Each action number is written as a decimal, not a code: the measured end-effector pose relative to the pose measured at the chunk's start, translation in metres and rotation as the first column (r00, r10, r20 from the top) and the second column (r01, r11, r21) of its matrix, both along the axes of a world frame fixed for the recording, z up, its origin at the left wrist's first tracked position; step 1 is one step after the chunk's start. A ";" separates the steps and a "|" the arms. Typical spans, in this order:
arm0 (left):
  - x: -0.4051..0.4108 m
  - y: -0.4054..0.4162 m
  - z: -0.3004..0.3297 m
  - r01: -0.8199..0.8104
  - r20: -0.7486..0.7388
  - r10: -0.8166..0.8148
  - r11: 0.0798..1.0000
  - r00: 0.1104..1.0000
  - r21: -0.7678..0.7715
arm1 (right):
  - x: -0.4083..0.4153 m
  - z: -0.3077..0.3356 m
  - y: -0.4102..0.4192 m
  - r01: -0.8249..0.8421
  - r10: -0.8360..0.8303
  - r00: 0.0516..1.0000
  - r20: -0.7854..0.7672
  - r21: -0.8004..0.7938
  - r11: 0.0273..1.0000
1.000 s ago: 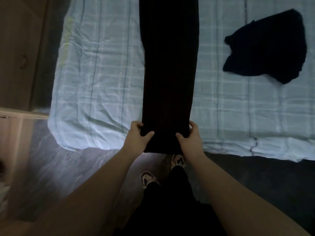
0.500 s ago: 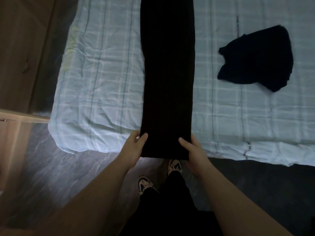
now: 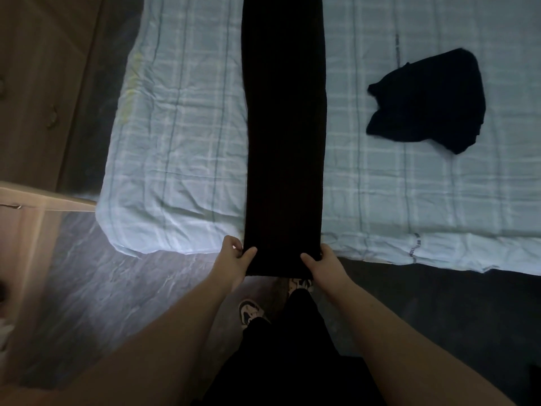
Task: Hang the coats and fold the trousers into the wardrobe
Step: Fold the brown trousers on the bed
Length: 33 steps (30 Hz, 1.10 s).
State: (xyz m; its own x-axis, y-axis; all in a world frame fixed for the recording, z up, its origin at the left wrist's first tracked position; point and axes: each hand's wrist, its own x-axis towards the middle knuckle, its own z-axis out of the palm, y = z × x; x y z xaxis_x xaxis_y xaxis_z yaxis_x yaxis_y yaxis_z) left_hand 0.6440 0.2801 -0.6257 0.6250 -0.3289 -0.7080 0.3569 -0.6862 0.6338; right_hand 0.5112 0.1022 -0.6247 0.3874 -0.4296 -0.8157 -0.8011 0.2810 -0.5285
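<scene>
Head view: long black folded trousers (image 3: 285, 127) lie on the pale checked bed (image 3: 181, 148), long axis running straight away. Left hand (image 3: 234, 259) and right hand (image 3: 323, 263) each pinch a near hem corner.

Bare sheet (image 3: 181, 148) left of trousers (image 3: 285, 127), crumpled dark garment (image 3: 430, 101) right

Seen from above in dim light: a bed (image 3: 181, 159) under a pale blue checked sheet, creased toward its rounded near-left corner. Left of the bed, a brown wooden cabinet front (image 3: 38, 83) with small handles; nearer than that, just beside the bed's corner, a light wooden panel edge (image 3: 44, 200). Below the bed's near edge, grey marbled floor (image 3: 96, 288) with a sheen, darker to the right.
</scene>
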 end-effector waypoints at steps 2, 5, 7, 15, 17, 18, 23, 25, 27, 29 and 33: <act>-0.008 0.008 0.012 0.071 -0.005 -0.071 0.997 0.997 0.022 | -0.011 0.013 0.002 -0.035 0.035 0.999 0.006 0.019 0.999; -0.022 0.021 0.030 0.170 0.000 -0.170 0.983 0.985 0.072 | -0.032 0.028 0.007 -0.034 0.034 0.999 -0.005 0.073 0.997; -0.034 0.033 0.035 0.233 -0.033 -0.231 0.967 0.972 0.106 | -0.048 0.032 0.013 -0.066 0.071 0.995 -0.066 0.082 0.995; -0.083 0.073 0.028 0.378 -0.153 -0.351 0.901 0.924 0.215 | -0.104 0.019 0.059 -0.066 0.085 0.988 -0.130 0.146 0.987; -0.090 0.078 0.031 0.315 -0.153 -0.287 0.927 0.946 0.203 | -0.111 0.018 0.068 -0.020 0.036 0.994 -0.100 0.160 0.987; -0.092 0.082 0.030 0.263 -0.158 -0.236 0.947 0.959 0.184 | -0.113 0.019 0.073 0.020 -0.007 0.997 -0.073 0.179 0.984; -0.099 0.100 0.039 0.029 -0.150 -0.033 0.999 0.988 -0.025 | -0.120 0.034 0.087 0.125 -0.135 0.990 0.047 0.173 0.977; -0.099 0.098 0.061 0.007 -0.158 -0.034 0.985 0.987 -0.171 | -0.121 0.049 0.089 0.213 -0.234 0.968 0.087 0.206 0.955; -0.094 0.089 0.092 -0.011 -0.149 -0.032 0.960 0.988 -0.279 | -0.119 0.073 0.088 0.273 -0.303 0.936 0.180 0.172 0.946; -0.087 0.082 0.119 0.038 -0.075 -0.069 0.933 0.995 -0.359 | -0.117 0.097 0.082 0.286 -0.308 0.892 0.330 0.114 0.951; -0.063 0.065 0.153 0.045 0.040 -0.030 0.895 0.999 -0.444 | -0.097 0.141 0.063 0.241 -0.206 0.853 0.479 -0.013 0.970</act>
State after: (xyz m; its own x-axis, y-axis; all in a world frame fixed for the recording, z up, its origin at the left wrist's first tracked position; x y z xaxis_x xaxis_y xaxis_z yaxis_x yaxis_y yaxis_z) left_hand 0.5806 0.3456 -0.4727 0.6253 -0.6282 -0.4629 0.3113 -0.3431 0.8862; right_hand 0.4140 0.1649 -0.4833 0.6038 -0.6001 -0.5247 -0.3717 0.3703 -0.8513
